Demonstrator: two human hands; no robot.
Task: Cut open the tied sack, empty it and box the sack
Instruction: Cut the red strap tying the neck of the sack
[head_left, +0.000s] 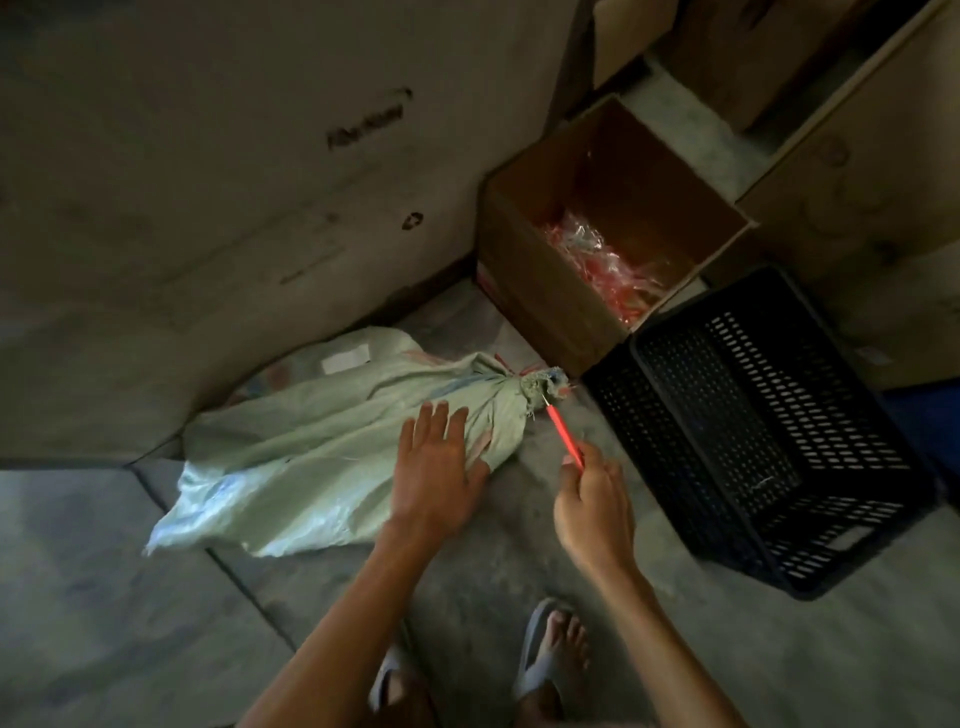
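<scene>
Cutting is starting: right hand (592, 501) is gripping a thin red-handled cutter (563, 434) at the tied neck (524, 387) of the pale green woven sack (311, 447), left hand (436, 467) is pressing open-palmed on it; next, slicing the tie.

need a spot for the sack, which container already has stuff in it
The open cardboard box, holding red and clear plastic wrappers; the black crate beside it looks empty.

A single head-worn, wide-angle view looks steeply down and forward from above the person's own forearms and sandalled feet (550, 654), close over the concrete floor (675, 649), facing stacked cartons (208, 182).
</scene>
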